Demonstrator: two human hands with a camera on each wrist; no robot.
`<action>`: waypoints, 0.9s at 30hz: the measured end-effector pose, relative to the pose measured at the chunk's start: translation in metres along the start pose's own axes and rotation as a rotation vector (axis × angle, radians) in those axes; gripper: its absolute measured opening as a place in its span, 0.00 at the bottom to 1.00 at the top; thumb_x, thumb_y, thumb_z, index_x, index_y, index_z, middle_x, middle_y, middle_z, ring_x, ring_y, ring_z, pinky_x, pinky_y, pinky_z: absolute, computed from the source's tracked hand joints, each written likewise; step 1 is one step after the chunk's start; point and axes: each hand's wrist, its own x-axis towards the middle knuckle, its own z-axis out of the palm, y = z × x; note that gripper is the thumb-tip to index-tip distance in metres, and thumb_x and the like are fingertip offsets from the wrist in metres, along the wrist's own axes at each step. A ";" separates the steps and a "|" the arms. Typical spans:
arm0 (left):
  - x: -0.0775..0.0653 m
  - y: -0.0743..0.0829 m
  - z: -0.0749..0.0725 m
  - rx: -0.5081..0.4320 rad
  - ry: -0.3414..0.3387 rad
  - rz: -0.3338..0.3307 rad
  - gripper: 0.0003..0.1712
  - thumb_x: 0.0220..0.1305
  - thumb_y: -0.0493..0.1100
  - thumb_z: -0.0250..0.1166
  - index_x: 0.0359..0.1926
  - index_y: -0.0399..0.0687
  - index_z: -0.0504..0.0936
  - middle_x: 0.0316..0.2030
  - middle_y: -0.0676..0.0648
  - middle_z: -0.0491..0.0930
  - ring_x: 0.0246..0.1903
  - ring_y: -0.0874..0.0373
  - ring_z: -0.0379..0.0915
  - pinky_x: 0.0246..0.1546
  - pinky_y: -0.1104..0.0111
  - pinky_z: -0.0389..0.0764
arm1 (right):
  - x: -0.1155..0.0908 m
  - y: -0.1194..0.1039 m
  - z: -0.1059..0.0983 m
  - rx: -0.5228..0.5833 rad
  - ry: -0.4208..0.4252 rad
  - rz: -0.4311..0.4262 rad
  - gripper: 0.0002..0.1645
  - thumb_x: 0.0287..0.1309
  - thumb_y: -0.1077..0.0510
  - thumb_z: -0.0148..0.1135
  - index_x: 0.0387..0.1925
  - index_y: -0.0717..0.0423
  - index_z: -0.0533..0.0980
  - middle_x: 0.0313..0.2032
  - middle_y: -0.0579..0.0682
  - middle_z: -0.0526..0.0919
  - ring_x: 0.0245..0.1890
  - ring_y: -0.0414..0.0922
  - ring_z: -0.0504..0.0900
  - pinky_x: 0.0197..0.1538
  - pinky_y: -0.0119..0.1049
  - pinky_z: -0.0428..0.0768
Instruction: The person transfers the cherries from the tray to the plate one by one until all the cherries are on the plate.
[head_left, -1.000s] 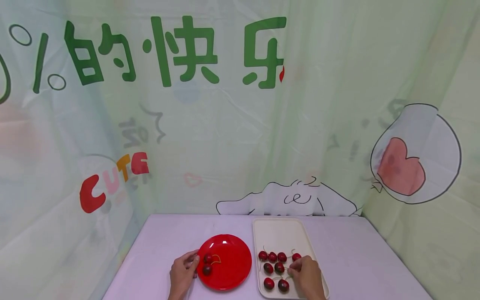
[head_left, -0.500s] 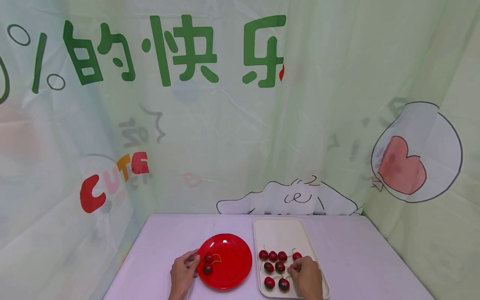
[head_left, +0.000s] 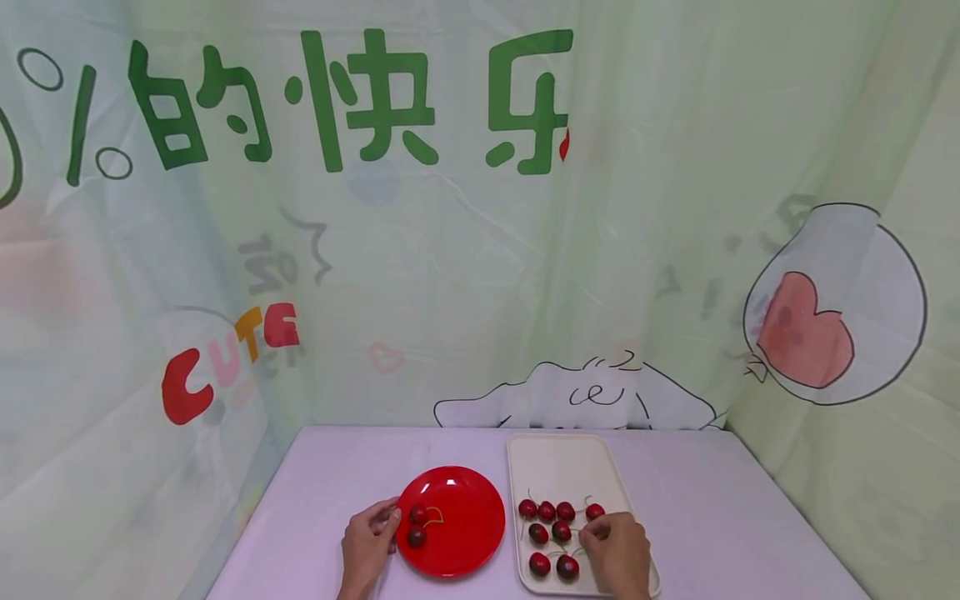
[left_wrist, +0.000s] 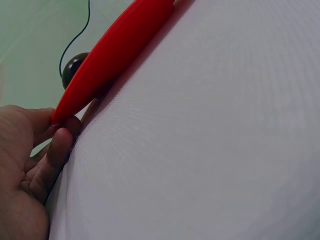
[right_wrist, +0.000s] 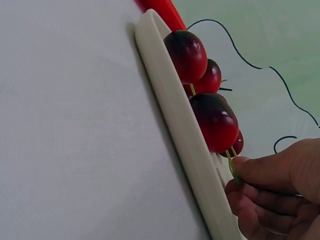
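Observation:
A shiny red plate lies on the left, with two dark red cherries and their stems near its left side. My left hand holds the plate's left rim between thumb and fingers; in the left wrist view the rim sits in that grip. On the right, a cream tray bears several cherries in loose rows. My right hand is over the tray's right side. In the right wrist view its thumb and finger pinch a thin green stem beside a cherry.
A pale lilac cloth covers the table. Printed curtains stand around its back and sides. A narrow strip of table separates plate and tray. The tray has a low raised rim.

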 end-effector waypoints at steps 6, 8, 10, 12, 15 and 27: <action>-0.002 -0.001 0.001 0.005 0.010 -0.023 0.19 0.76 0.39 0.70 0.64 0.41 0.87 0.47 0.40 0.91 0.22 0.60 0.80 0.26 0.73 0.84 | 0.004 0.004 0.000 0.056 0.005 0.045 0.06 0.54 0.63 0.81 0.24 0.56 0.91 0.18 0.43 0.86 0.22 0.39 0.79 0.34 0.38 0.71; -0.003 -0.001 0.002 0.002 0.013 -0.025 0.19 0.76 0.39 0.70 0.64 0.41 0.87 0.47 0.40 0.91 0.23 0.60 0.80 0.27 0.73 0.84 | 0.003 0.003 -0.002 0.077 -0.008 0.057 0.06 0.55 0.63 0.81 0.25 0.57 0.91 0.15 0.43 0.85 0.20 0.39 0.80 0.35 0.37 0.70; -0.004 0.000 0.002 -0.001 0.009 -0.019 0.20 0.76 0.40 0.70 0.64 0.40 0.87 0.47 0.39 0.91 0.23 0.59 0.80 0.27 0.73 0.84 | 0.002 0.001 -0.004 0.107 -0.026 0.085 0.06 0.56 0.63 0.81 0.26 0.59 0.90 0.14 0.43 0.84 0.18 0.39 0.81 0.35 0.37 0.70; -0.003 -0.001 0.002 -0.001 0.010 -0.020 0.19 0.76 0.40 0.71 0.64 0.41 0.87 0.47 0.40 0.91 0.22 0.60 0.79 0.26 0.73 0.84 | 0.002 0.001 -0.004 0.130 -0.033 0.109 0.06 0.57 0.62 0.80 0.26 0.59 0.90 0.14 0.44 0.85 0.17 0.39 0.82 0.35 0.36 0.70; -0.002 -0.002 0.002 0.002 0.009 -0.011 0.19 0.76 0.40 0.71 0.64 0.41 0.87 0.47 0.39 0.91 0.22 0.59 0.79 0.26 0.73 0.84 | 0.003 0.004 -0.004 0.161 -0.048 0.156 0.07 0.58 0.62 0.80 0.26 0.59 0.90 0.15 0.44 0.85 0.17 0.38 0.83 0.34 0.34 0.69; -0.002 0.003 0.000 0.001 0.007 -0.009 0.19 0.76 0.39 0.70 0.64 0.42 0.88 0.46 0.41 0.91 0.22 0.59 0.79 0.25 0.73 0.83 | -0.002 -0.002 -0.013 0.388 -0.131 0.299 0.06 0.59 0.66 0.79 0.31 0.67 0.89 0.19 0.49 0.88 0.18 0.39 0.84 0.23 0.31 0.77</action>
